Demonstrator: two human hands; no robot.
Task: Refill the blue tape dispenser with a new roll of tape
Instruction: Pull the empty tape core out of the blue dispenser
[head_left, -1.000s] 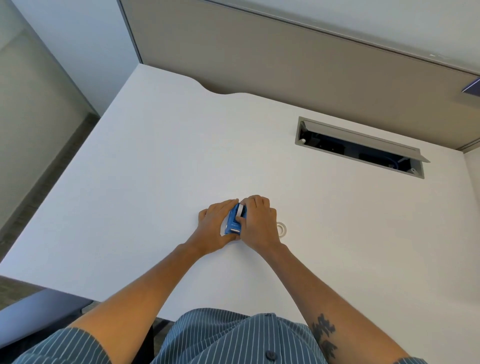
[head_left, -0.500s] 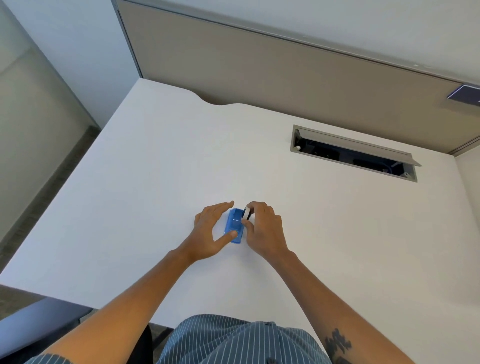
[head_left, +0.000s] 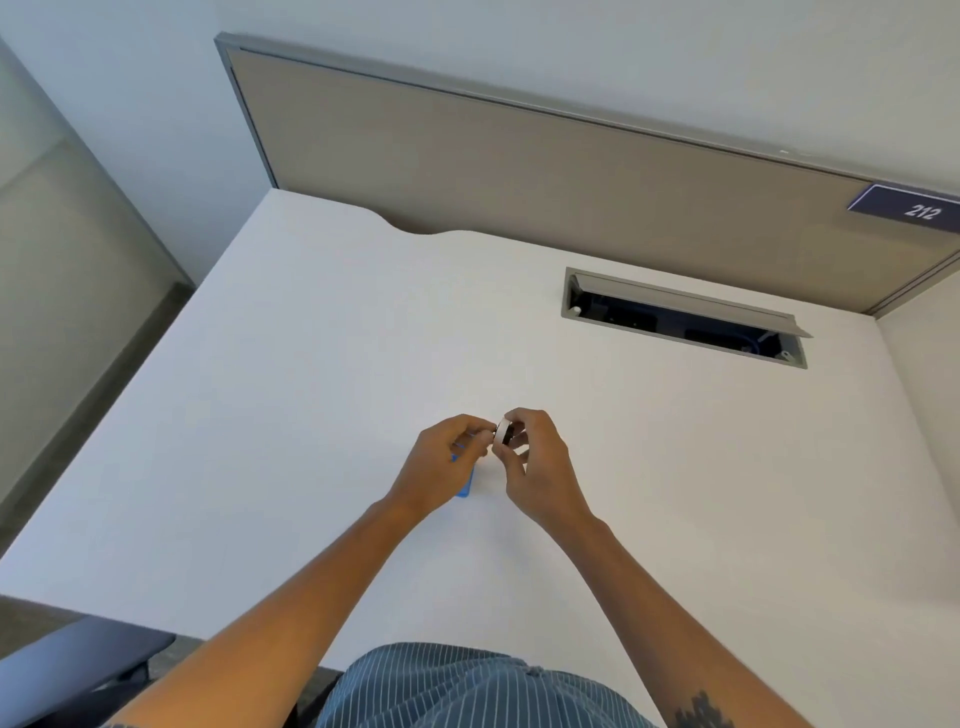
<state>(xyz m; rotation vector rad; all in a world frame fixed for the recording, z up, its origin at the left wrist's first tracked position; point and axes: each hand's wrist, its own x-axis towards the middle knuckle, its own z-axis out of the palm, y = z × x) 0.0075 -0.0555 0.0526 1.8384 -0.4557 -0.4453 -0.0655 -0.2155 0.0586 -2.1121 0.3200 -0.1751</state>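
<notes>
A small white tape roll (head_left: 502, 432) is held just above the white desk (head_left: 311, 389), pinched in the fingers of my right hand (head_left: 537, 465). The thumb and fingertips of my left hand (head_left: 441, 465) close on the roll's left edge. Under my left hand lies the blue tape dispenser (head_left: 465, 487). Only its near end and a sliver between the fingers show. I cannot tell whether my left hand touches the dispenser.
An open cable slot with a grey flap (head_left: 685, 317) is set into the desk at the back right. A beige partition (head_left: 519, 171) with a "212" sign (head_left: 914, 208) borders the far edge. A dark chair (head_left: 67, 670) stands at the near left.
My right hand has raised the tape roll off the dispenser. My left hand has left the dispenser's side, closed over it and taken the roll's edge. The camera has tilted up.
</notes>
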